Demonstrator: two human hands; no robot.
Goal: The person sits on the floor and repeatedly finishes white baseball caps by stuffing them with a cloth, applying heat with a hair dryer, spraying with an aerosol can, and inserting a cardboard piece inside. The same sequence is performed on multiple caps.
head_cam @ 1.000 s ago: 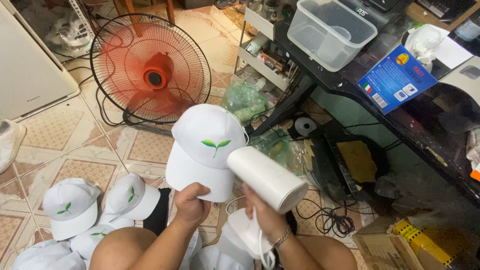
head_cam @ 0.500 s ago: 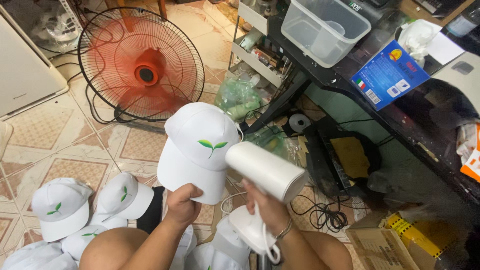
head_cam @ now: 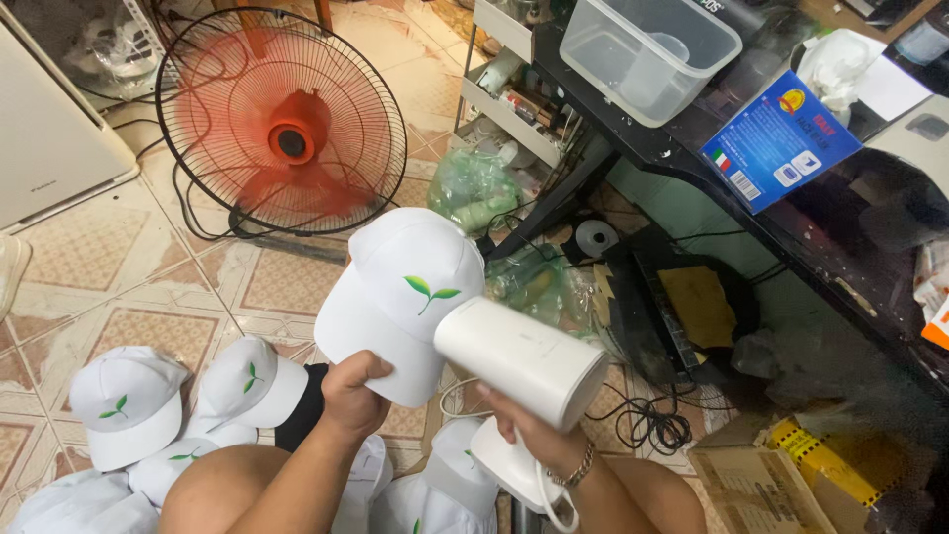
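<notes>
My left hand [head_cam: 353, 393] grips the brim of a white cap [head_cam: 400, 297] with a green leaf mark, holding it up in front of me. My right hand [head_cam: 524, 430] holds the handle of a white handheld steamer [head_cam: 522, 361], whose cylindrical head points at the cap's front and almost touches it. A white cord hangs from the steamer's handle below my wrist. Several more white caps [head_cam: 129, 405] with the same leaf mark lie on the floor around my knees.
A red floor fan [head_cam: 282, 124] stands on the tiled floor ahead. At the right a dark table [head_cam: 781, 213] carries a clear plastic box [head_cam: 647, 54] and a blue packet [head_cam: 781, 138]. Cables, plastic bags and a cardboard box [head_cam: 771, 485] crowd the floor beneath.
The cap and steamer have stayed together in my hands. The view has shifted slightly, so the fan and table sit a little further right and lower in the frame.
</notes>
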